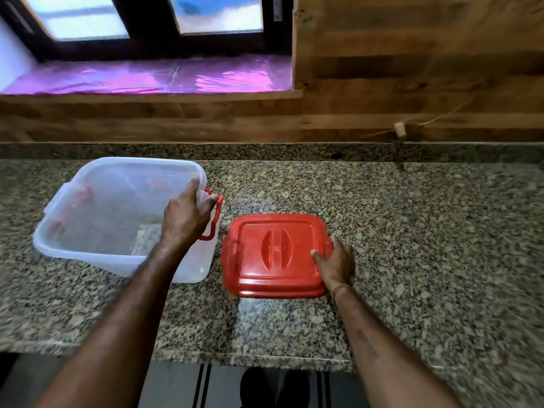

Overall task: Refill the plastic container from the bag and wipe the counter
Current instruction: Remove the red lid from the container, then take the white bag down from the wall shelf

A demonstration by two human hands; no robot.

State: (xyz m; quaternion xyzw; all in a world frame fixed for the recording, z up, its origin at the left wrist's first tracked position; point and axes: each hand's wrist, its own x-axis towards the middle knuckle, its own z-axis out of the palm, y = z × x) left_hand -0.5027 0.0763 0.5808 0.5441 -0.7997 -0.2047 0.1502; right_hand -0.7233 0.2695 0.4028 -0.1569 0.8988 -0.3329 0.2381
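A clear plastic container (103,213) with red clips stands open on the left of the speckled granite counter (412,245). Only a thin layer of pale grains lies at its bottom. My left hand (187,214) grips its right rim, beside the red side handle (215,216). The container's red lid (273,256) lies flat on the counter to the right of it. My right hand (335,262) holds the lid's right edge, thumb on top. No bag is in view.
A wooden wall panel (412,69) rises behind the counter, with a small cork-like peg (399,129) on it. A window sill covered in pink film (147,76) sits at the upper left. The counter's front edge runs just above the floor mat (206,384).
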